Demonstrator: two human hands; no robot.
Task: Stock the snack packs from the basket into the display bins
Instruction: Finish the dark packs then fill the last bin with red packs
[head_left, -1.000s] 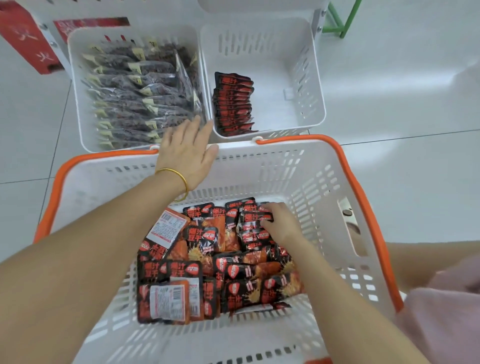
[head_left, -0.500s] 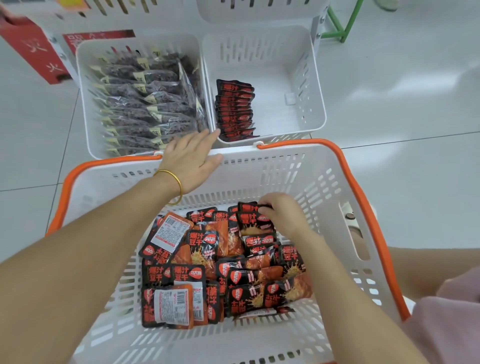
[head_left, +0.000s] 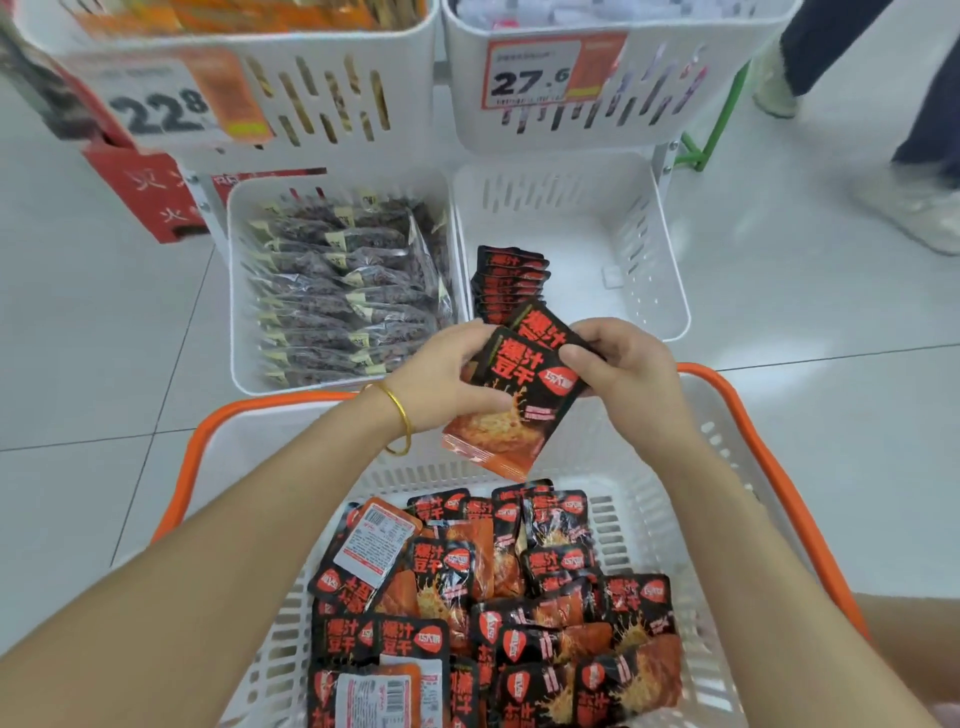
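My two hands are lifting up out of the basket now. A moment ago one was resting on its edge and the other was down among the packs. My left hand (head_left: 441, 384) is curling round the left side of a small bunch of snack packs (head_left: 524, 395), thumb on the front. My right hand (head_left: 623, 374) is pinching the top right corner. I am holding the bunch over the far edge of the basket (head_left: 698, 371), just in front of the right bin (head_left: 649, 249). I think I am squaring the packs up so they sit together.

A short row of packs (head_left: 511, 280) is standing along that bin's left wall, with white floor showing beside it. Many more loose packs (head_left: 493, 597) are lying in the basket under my arms.

Next I am guessing I must reach forward and stand this bunch by the row, gently, so the row is not tipping over. The left bin (head_left: 236, 291) is holding dark bags (head_left: 337, 291).
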